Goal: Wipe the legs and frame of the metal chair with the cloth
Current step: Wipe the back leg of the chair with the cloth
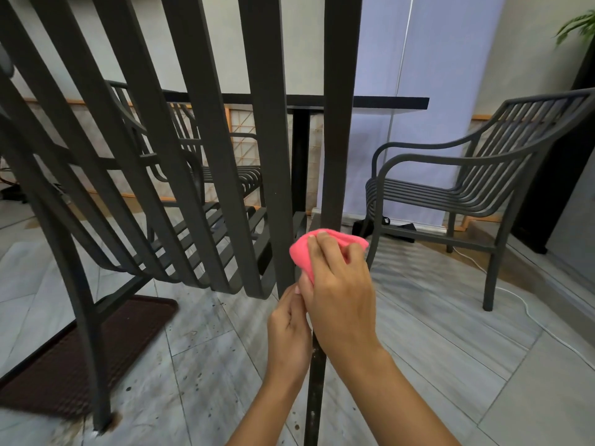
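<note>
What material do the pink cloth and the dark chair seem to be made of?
Pink cloth: soft fabric, probably microfibre; it bunches under the right hand. Dark slatted chair: likely painted metal, matte; thin, rigid, curved slats.

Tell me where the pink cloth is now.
In the head view, the pink cloth is low, right of centre, held by the right hand against the chair's rear leg.

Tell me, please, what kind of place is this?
Probably a patio or café-style seating area. Several dark slatted metal armchairs stand around a black pedestal table on a grey tiled floor, and green plant leaves show at the top right corner.
</note>
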A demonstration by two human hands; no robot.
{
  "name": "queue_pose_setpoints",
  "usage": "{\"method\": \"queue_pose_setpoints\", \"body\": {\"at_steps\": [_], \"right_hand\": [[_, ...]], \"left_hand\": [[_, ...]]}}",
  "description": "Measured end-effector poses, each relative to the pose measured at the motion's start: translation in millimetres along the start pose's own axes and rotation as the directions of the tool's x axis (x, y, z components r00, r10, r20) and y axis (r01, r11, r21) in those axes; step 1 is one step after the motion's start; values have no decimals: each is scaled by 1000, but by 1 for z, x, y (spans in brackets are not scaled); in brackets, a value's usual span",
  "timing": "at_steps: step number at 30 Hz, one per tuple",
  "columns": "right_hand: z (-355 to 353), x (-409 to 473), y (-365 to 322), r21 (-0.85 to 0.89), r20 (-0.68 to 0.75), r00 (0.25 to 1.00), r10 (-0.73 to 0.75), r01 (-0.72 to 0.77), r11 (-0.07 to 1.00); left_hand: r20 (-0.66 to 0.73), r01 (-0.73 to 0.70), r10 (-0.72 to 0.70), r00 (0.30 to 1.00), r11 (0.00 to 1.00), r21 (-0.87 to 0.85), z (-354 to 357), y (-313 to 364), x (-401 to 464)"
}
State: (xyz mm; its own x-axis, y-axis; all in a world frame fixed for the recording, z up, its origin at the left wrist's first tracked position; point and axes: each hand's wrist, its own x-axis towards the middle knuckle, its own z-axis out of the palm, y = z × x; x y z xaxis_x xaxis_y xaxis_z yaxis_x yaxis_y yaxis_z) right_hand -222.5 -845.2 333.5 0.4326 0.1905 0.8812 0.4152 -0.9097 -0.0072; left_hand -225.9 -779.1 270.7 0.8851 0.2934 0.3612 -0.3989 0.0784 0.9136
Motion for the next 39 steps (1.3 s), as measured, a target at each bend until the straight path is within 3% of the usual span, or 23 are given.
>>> {"method": "queue_pose_setpoints", "body": {"at_steps": [7, 23, 29, 39], "right_hand": [[9, -21, 1, 34, 71, 996, 48, -50, 998], [19, -58, 7, 78, 205, 976, 78, -96, 992], [11, -71, 19, 267, 281, 957, 70, -148, 952], [-12, -65, 41, 561, 176, 958, 227, -287, 777]], "left_hand": [[-78, 71, -72, 994, 997, -12, -2, -13, -5], [-139, 65, -62, 988, 998, 19, -3, -20, -7], [-118, 55, -51, 992, 998, 28, 1, -13, -9], [-95, 67, -67, 993, 998, -3, 0, -15, -7]]}}
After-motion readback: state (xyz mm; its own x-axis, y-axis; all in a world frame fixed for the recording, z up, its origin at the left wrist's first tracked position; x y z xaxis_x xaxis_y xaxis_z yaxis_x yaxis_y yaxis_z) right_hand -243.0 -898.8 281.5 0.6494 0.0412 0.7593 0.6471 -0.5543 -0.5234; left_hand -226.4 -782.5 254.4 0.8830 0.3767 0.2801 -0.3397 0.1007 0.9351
